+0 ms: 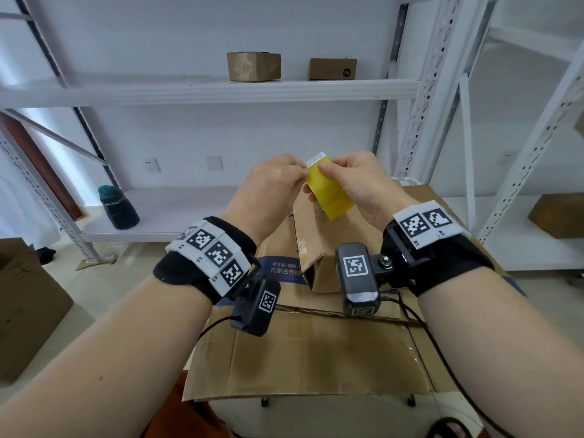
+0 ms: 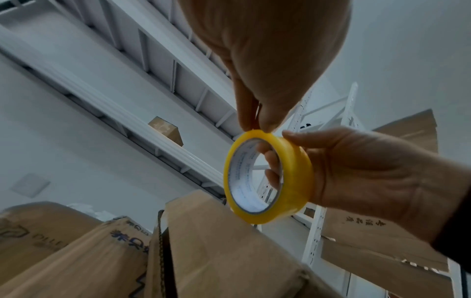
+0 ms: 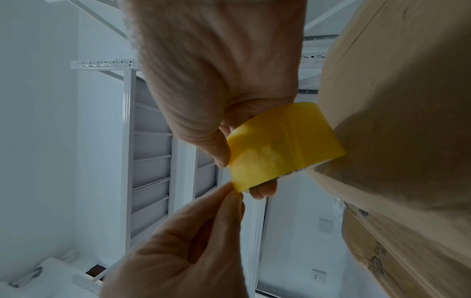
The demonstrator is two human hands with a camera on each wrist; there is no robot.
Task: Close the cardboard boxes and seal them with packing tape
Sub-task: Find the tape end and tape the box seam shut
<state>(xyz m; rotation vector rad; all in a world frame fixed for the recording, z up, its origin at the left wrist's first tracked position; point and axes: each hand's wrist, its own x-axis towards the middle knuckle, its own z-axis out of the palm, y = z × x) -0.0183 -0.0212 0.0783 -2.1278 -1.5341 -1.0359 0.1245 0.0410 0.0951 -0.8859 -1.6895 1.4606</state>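
Cardboard boxes point(image 1: 316, 352) below, white shelving point(image 1: 208, 90) behind

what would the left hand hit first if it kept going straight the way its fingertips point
Almost at once the yellow tape roll: the left hand already pinches its rim, and the right hand holds it just beyond. Depth past that is unclear.

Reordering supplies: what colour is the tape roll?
Translucent yellow tape roll with a white inner core, clearest in the left wrist view.

both hands point(image 1: 275, 184) point(image 1: 357, 184) raised, fingertips pinching
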